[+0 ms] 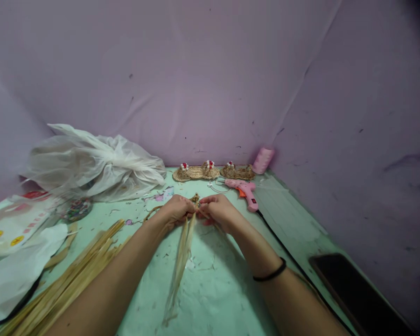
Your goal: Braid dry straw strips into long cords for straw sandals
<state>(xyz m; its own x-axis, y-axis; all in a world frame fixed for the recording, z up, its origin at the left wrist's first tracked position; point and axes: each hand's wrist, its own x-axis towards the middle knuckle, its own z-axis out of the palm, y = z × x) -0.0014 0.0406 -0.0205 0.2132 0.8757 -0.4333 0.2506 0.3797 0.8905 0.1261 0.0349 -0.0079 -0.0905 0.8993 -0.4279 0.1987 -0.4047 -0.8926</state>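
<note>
My left hand [178, 209] and right hand [220, 211] meet above the green counter [217, 298], fingertips pinched close on pale straw [184, 249] that trails down between my forearms. A thicker bundle [86, 275] lies beside my left forearm; beyond my hands are a pink glue gun [244, 188] and beaded woven slippers [197, 173].

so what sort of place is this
Likely a small craft corner: there's a glue gun, a pink spool and a bundle of straw-like strips on the table.
</note>
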